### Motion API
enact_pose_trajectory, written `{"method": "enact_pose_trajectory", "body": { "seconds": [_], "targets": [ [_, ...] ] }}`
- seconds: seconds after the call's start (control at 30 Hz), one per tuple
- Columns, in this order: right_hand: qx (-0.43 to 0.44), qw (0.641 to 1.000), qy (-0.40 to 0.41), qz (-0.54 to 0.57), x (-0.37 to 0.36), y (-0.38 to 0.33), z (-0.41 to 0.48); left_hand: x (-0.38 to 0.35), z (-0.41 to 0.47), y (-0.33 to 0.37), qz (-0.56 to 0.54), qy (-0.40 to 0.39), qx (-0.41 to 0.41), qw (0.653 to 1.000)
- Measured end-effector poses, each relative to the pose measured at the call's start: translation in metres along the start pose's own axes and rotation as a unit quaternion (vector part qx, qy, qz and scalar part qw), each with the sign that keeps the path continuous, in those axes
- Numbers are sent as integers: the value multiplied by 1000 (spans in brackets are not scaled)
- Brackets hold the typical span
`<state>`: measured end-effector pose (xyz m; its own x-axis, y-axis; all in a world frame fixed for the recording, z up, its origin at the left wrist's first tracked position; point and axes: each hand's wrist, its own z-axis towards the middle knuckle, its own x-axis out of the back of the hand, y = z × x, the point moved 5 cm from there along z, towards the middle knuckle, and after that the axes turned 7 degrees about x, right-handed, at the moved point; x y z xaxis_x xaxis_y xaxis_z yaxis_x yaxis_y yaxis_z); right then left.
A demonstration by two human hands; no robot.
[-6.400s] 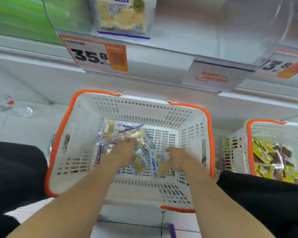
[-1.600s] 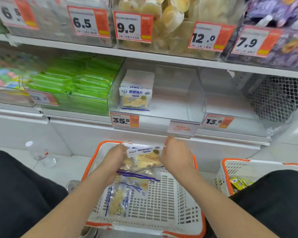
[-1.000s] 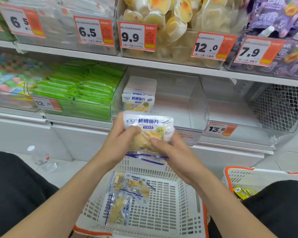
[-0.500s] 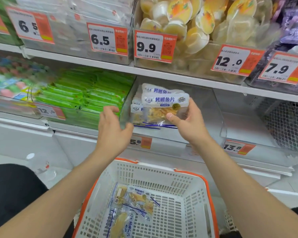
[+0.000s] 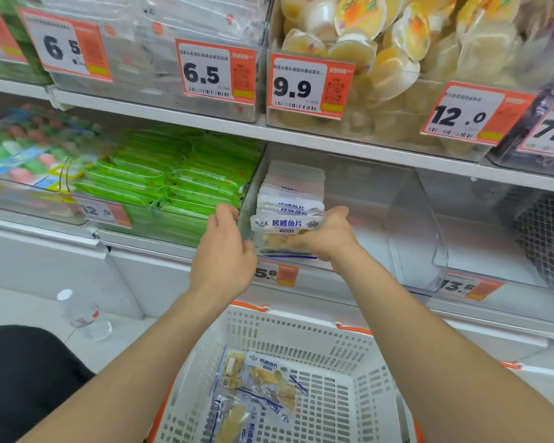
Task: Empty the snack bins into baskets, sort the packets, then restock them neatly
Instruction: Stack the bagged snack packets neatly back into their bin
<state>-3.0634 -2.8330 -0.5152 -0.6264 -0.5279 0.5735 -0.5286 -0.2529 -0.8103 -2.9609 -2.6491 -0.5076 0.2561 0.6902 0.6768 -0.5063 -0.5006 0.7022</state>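
R fingers (image 5: pixel 301 243) curled onto the lower R part of the front packet (image 5: pixel 280 225). R hand (image 5: pixel 328 239) holds it upright, label facing out, at the front of the clear bin (image 5: pixel 408 225) on the mid shelf. Packet touches the row (image 5: pixel 293 190) of same-kind packets standing behind it, in the bin's L part, close to the L wall.

L fingers (image 5: pixel 226 215) loosely bent, tips at the bin's L wall, thumb just beside the packet's L edge. L hand (image 5: pixel 224 254) is seen from the back, so can't tell if it grips anything or only touches.

Both forearms reach up over the white basket (image 5: pixel 301 335) w/ orange rim, which sits below the bin. Loose packets (image 5: pixel 259 385), same kind, lie flat and overlapping in the basket's L half.

Next bin to the L holds green packs (image 5: pixel 170 183). Shelf above has jelly cups (image 5: pixel 384 52) and a 9.9 price tag (image 5: pixel 307 86), w/ other tags along the shelf edge. Water bottle (image 5: pixel 84 316) on the floor at far L, well apart from the basket.
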Motion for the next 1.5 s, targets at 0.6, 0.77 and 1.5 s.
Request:
{"method": "enact_pose_trajectory", "body": {
  "seconds": [0.6,0.77,1.5],
  "targets": [
    [2,996,-30,-82,-12,3,-3,-3,-4,-2,-21,18,0,1000],
    [206,928,77,-302,11,-18,-47,-6,-40,-21,-70,87,168,980],
    [19,819,-385,-426,-165,335,-104,-225,-171,-248,271,-417,143,855]
  ]
}}
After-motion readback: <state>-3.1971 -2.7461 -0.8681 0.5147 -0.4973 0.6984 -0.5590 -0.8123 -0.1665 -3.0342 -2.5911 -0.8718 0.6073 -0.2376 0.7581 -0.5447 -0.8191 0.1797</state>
